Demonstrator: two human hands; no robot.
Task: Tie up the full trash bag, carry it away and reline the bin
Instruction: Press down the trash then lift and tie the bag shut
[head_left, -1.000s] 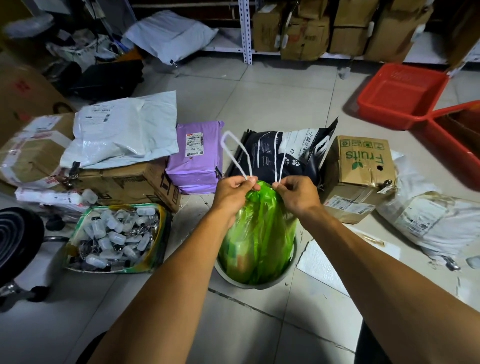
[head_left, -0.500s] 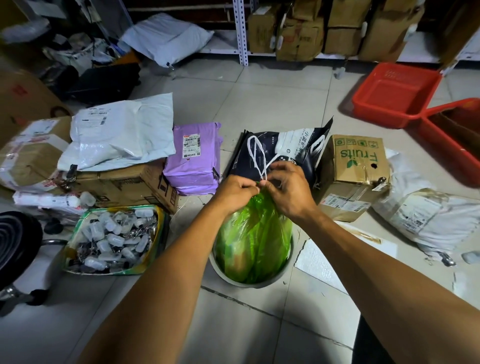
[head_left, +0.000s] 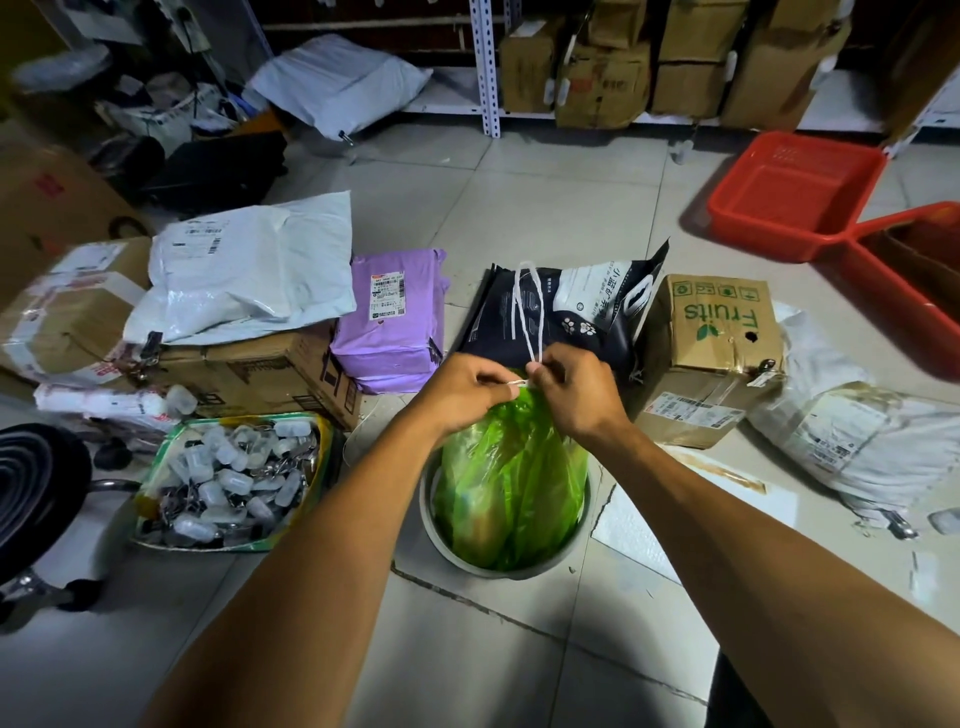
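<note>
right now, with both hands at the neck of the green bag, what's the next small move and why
Probably pull the white drawstring ends apart to cinch the knot: both the left hand and right hand pinch it at the gathered neck of the green plastic trash bag, which sits in the round grey bin.

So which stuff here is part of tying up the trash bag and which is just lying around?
Job: green bag, white drawstring, bin, left hand, right hand.

Lying about: purple parcel, Fruits box, red baskets, tray of clips, white mailer.
</note>
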